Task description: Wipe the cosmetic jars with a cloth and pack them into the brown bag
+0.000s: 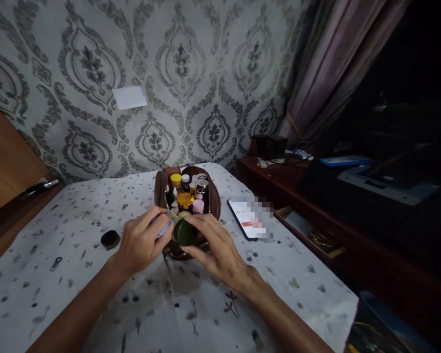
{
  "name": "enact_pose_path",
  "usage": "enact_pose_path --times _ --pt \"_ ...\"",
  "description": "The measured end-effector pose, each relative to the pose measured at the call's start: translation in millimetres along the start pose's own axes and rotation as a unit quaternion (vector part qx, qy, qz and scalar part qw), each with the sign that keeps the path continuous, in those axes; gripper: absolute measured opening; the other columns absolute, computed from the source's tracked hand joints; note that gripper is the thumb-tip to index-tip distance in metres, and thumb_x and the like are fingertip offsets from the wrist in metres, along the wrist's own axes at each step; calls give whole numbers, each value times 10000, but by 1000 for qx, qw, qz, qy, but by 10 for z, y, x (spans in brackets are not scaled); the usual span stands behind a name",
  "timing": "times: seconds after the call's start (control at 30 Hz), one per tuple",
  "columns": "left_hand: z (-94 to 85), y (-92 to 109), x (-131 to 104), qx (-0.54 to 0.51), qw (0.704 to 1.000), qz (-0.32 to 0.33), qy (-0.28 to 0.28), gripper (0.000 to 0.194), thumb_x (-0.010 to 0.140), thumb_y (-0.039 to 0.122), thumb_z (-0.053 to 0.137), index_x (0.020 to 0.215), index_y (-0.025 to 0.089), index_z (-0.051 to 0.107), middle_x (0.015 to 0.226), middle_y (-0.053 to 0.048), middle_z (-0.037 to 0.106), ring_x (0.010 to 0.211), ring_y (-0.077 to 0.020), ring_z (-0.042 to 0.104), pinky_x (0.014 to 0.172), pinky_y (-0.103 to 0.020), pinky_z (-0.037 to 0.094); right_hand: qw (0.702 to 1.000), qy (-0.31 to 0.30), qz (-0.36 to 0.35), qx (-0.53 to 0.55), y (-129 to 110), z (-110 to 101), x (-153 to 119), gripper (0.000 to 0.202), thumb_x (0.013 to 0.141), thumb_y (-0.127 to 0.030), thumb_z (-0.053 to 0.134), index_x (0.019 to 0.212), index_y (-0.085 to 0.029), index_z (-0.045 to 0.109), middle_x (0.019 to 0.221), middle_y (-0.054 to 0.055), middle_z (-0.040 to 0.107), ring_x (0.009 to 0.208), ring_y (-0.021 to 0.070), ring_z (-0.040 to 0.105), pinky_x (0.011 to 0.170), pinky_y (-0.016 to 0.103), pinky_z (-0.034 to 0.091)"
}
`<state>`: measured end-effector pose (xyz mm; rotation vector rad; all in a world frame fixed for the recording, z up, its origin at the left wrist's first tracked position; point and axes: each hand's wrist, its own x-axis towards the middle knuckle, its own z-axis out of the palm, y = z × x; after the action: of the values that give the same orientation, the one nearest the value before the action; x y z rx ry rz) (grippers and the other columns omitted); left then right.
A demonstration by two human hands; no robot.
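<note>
A brown bag (214, 197) stands unzipped on the printed white cloth, packed with several small bottles and jars, among them a yellow-capped bottle (176, 179), an amber-lidded jar (185, 200) and a pink-capped one (198, 206). Over the bag's near part, my right hand (220, 247) holds a dark green round jar (185, 232) between thumb and fingers. My left hand (141, 238) is closed on a light blue cloth (162, 225) right beside the jar's left side. The cloth partly hides behind my fingers.
A black round lid (110, 239) lies on the table cloth (95, 294) at left. A lit phone (244, 220) lies right of the bag. Beyond the right edge are a dark red desk (268, 179) and an open drawer (308, 233). The patterned wall rises behind.
</note>
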<state>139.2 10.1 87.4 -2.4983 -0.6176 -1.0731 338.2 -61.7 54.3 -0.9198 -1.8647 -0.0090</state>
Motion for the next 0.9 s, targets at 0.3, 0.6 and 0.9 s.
enact_pose_path --times 0.3,0.6,0.9 --pt "14 -13 -12 -13 999 19 25 120 970 162 497 917 173 604 930 -70 679 796 -148 696 627 -218 528 998 -44 -29 -26 13 -106 72 466 972 -322 595 1400 -197 456 1208 139 657 1139 251 634 982 409 559" --pt "41 -53 -18 -24 999 14 28 145 979 203 473 894 171 586 919 -82 684 731 -145 689 606 -225 538 996 -86 -7 -26 36 -195 169 447 976 -354 592 1388 -219 484 1204 126 678 1111 251 666 954 418 586" --pt "28 -46 -9 -43 998 16 32 113 967 176 497 890 156 578 913 -100 672 722 -159 693 593 -236 540 997 -79 23 -5 21 -208 160 450 981 -390 578 1391 -229 486 1259 130 666 1196 258 643 1031 440 545"
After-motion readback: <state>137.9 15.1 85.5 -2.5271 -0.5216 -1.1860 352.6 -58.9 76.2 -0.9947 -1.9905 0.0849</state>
